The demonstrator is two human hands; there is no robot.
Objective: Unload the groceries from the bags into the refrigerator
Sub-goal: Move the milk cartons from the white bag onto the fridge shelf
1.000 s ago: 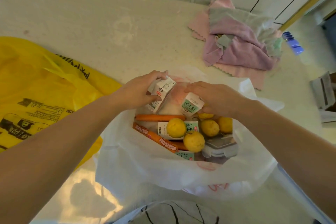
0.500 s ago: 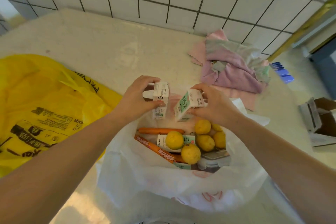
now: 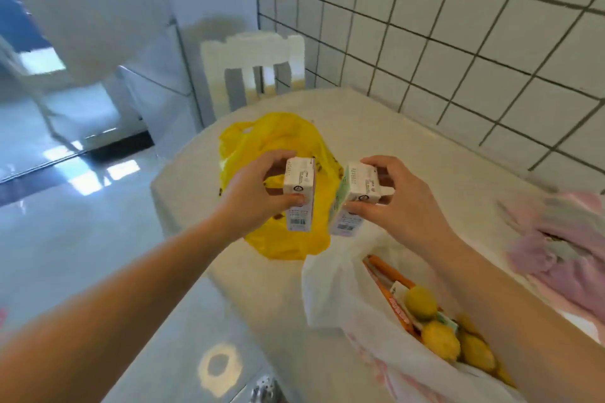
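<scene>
head view / left hand (image 3: 252, 193): fingers and thumb clamped on the top end of a small drink carton (image 3: 299, 195), carried upright in the air above the yellow bag (image 3: 278, 239).
head view / right hand (image 3: 393, 203): grasping a second small carton (image 3: 355, 199) the same way, thumb on the near face, fingers over the far edge; this carton is tilted a little, its bottom leaning toward the first.
cartons, position: side by side, close but apart (cannot tell if the lower corners touch), both clear of the table (image 3: 409, 127).
cartons, handling: likely light, stiff-ish paperboard with liquid inside; faces dent if squeezed hard, coating looks smooth so may slip. Best hold looks like across the narrow sides near the top, as now.
white bag (image 3: 340, 298): open on the table at lower right, thin soft plastic, will slump. Inside: yellow round fruits (image 3: 420, 303), orange sausage sticks (image 3: 389, 268), another carton partly hidden.
fruits, handling: firm, will roll.
surface: pale glossy tabletop, pink cloth (image 3: 556, 245) crumpled at the right edge.
room: white tiled wall (image 3: 458, 26) behind, white chair (image 3: 253, 69) at the table's far end, shiny floor (image 3: 65, 222) left, tall white refrigerator (image 3: 154, 59) beyond (blurred, door state unclear).
progress: early, most groceries not yet unloaded.
</scene>
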